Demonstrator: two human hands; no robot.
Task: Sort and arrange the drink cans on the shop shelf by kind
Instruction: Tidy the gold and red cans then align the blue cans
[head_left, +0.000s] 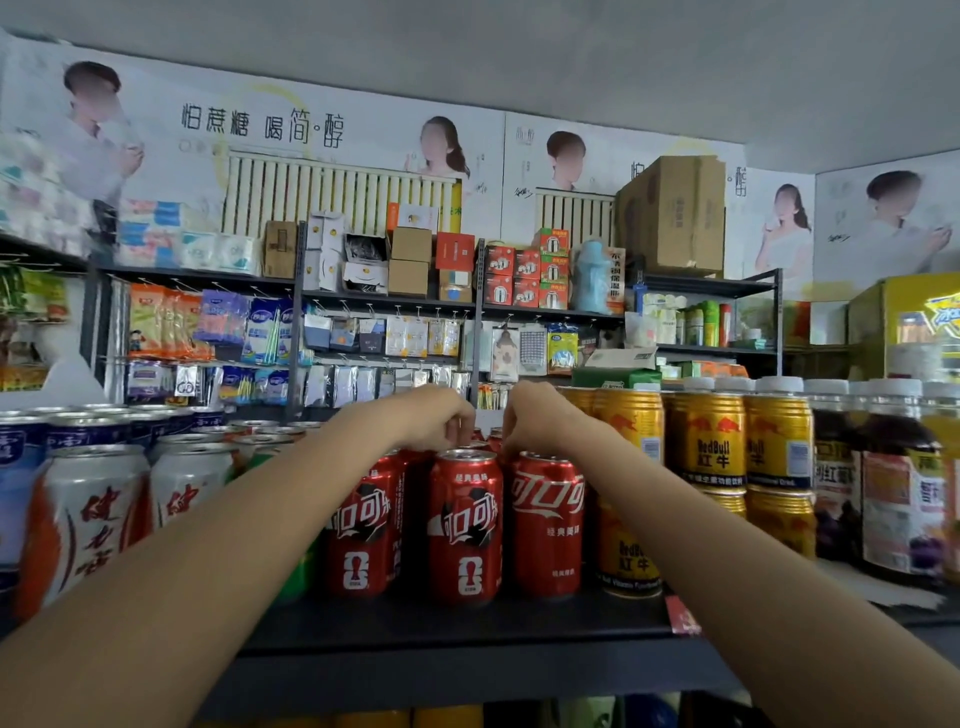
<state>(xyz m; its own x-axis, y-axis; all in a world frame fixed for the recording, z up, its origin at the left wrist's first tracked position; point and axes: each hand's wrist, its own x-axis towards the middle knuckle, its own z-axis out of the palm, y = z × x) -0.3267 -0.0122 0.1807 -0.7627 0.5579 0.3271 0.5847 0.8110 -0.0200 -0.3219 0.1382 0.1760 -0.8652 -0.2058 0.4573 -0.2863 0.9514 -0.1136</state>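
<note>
The red Coca-Cola cans (465, 525) stand in a tight cluster at the middle of the dark shelf (457, 621), three across the front with more rims showing behind them, and both of the person's hands are reaching over that front row into the cans at the back. The left hand (431, 418) has its fingers curled down onto the top of a rear red can, and the right hand (535, 418) does the same just beside it; whether either really has a can gripped or only touches its rim I cannot tell, since the fingertips are hidden behind the front cans. To the right, touching the cola group, the gold Red Bull cans (709, 447) are stacked two high, and beyond them stand dark juice bottles (893, 483) with white caps. To the left are white and orange cans (88, 514), a green can (304, 566) half hidden behind the left forearm, and blue-labelled cans (31, 441) further back. By the look of it the kinds are mostly grouped already; the back cola rows and that stray green can seem to be what is left to tidy
</note>
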